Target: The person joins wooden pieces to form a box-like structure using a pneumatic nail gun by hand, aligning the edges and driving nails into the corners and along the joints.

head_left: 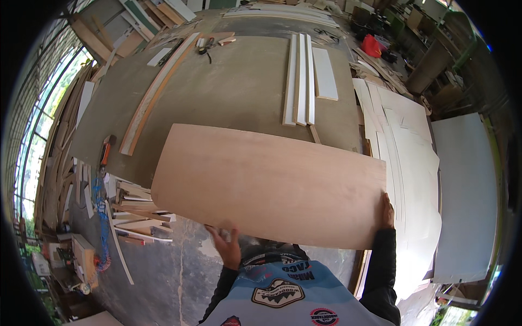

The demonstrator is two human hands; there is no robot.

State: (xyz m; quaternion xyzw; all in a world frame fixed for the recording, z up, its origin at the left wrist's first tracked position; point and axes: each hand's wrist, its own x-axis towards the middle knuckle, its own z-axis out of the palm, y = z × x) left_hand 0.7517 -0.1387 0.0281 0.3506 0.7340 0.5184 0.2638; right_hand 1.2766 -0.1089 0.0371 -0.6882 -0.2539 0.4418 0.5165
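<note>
A large pale plywood board spans the middle of the view, tilted down toward the right, its far part over the table. At its short right edge is my right hand, fingers lying along that edge and thumb hidden; it grips the board there. My left hand is at the near long edge, left of my body. Thumb and fingers there are spread apart, with the fingertips at or just under the edge; I cannot tell how firmly they touch it.
Several white strips and a white panel lie on the table's right, a long wooden strip on its left. An orange-handled tool is at the left edge. Offcuts cover the floor; pale sheets stack at right.
</note>
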